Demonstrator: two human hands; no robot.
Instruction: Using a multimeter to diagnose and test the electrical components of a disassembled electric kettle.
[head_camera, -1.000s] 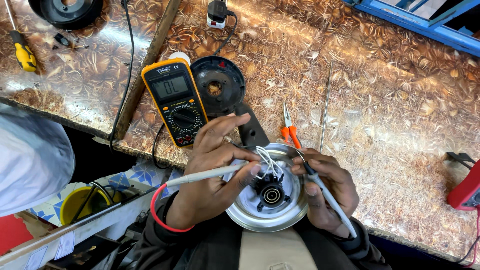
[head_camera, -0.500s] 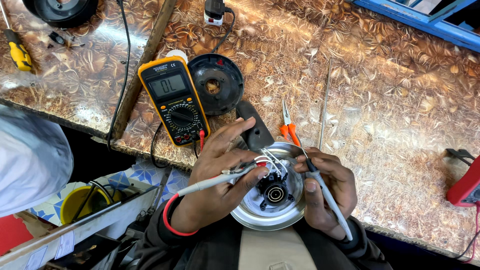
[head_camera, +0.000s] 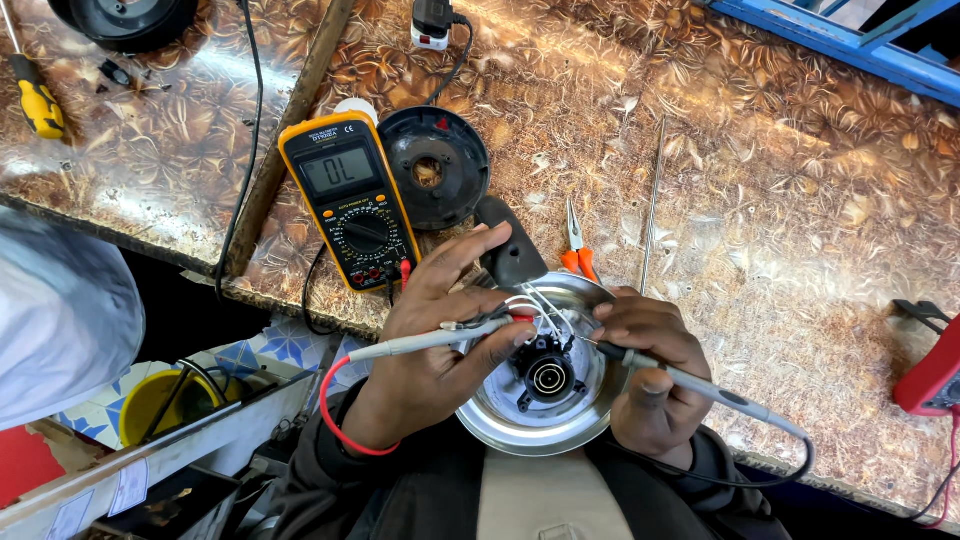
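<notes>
Probe tips (head_camera: 575, 343) hidden among wires (head_camera: 535, 308)

Single head view, no second view to overlap. Camera looked steeply down from above the person's chest, close over both hands; left hand (head_camera: 430, 350) and right hand (head_camera: 650, 380) sat low centre, bench (head_camera: 780, 200) extending beyond them to frame top.

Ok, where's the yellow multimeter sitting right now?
In the head view, the yellow multimeter lies on the patterned bench, upper left of centre, just left of the round black base and above the left hand.
</notes>
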